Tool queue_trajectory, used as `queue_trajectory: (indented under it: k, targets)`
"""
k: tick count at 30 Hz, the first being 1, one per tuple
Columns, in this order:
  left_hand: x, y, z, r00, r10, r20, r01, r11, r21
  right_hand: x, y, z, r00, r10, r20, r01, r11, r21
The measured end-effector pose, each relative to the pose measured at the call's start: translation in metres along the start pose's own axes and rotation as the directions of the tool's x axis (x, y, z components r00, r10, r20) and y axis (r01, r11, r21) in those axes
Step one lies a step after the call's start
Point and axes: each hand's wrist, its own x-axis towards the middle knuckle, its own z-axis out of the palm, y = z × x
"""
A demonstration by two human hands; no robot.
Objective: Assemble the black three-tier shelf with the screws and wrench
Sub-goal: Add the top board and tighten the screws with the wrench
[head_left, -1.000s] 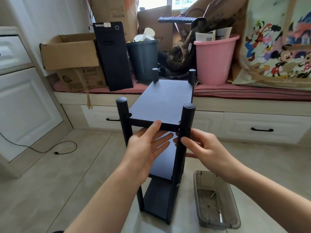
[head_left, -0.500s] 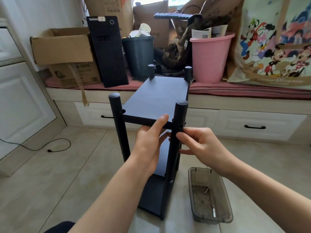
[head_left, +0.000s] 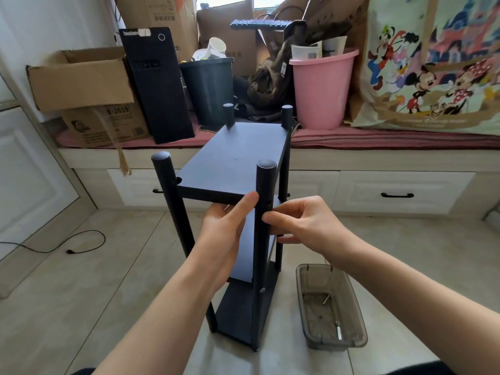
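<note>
Black and upright on the floor, the shelf [head_left: 232, 163] stands straight ahead, long axis vertical. Its near right post [head_left: 263, 212] rises between both hands: the left hand [head_left: 226, 234] props the top board's edge with straight fingers; the right hand [head_left: 300, 223] pinches at the post, nearer the gray tray [head_left: 354, 301].
</note>
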Motion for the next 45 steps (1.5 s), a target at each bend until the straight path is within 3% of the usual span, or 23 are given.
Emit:
queue_trajectory:
  k: [2, 5, 9, 11, 16, 22, 27, 32, 45]
  targets:
    - [-0.001, -0.005, -0.002, 0.999, 0.039, 0.035, -0.041, 0.997, 0.066, -0.003, -0.001, 0.001, 0.999, -0.002, -0.037, 0.001, 0.999, -0.039]
    - [-0.001, -0.009, -0.002, 0.995, 0.099, -0.02, -0.095, 0.984, 0.151, -0.005, -0.001, 0.003, 0.998, -0.028, -0.053, 0.026, 0.999, -0.044]
    - [0.002, -0.012, -0.001, 0.984, 0.156, -0.082, -0.144, 0.98, 0.138, -0.006, 0.005, -0.012, 0.996, -0.022, 0.088, 0.035, 0.988, -0.15]
    - [0.002, -0.013, 0.001, 0.98, 0.173, -0.099, -0.16, 0.979, 0.125, -0.006, 0.019, -0.025, 0.987, 0.057, 0.148, -0.019, 0.969, -0.246]
    - [-0.002, -0.019, 0.003, 0.972, 0.208, -0.109, -0.204, 0.978, 0.042, -0.011, 0.077, -0.053, 0.933, 0.33, 0.142, -0.257, 0.89, -0.377]
    - [-0.01, -0.023, 0.013, 0.962, 0.248, -0.117, -0.256, 0.965, -0.057, -0.019, 0.161, -0.074, 0.831, 0.556, 0.017, -0.456, 0.699, -0.551]
    - [-0.009, -0.022, 0.016, 0.957, 0.259, -0.13, -0.268, 0.962, -0.056, -0.025, 0.239, -0.068, 0.722, 0.683, -0.113, -0.617, 0.561, -0.551]
    - [-0.01, -0.022, 0.015, 0.951, 0.281, -0.131, -0.288, 0.957, -0.039, -0.024, 0.302, -0.048, 0.678, 0.718, -0.16, -0.626, 0.449, -0.638]
    - [-0.011, -0.029, 0.016, 0.931, 0.33, -0.158, -0.327, 0.944, 0.042, 0.013, 0.387, -0.03, 0.655, 0.741, -0.148, -0.622, 0.418, -0.663]
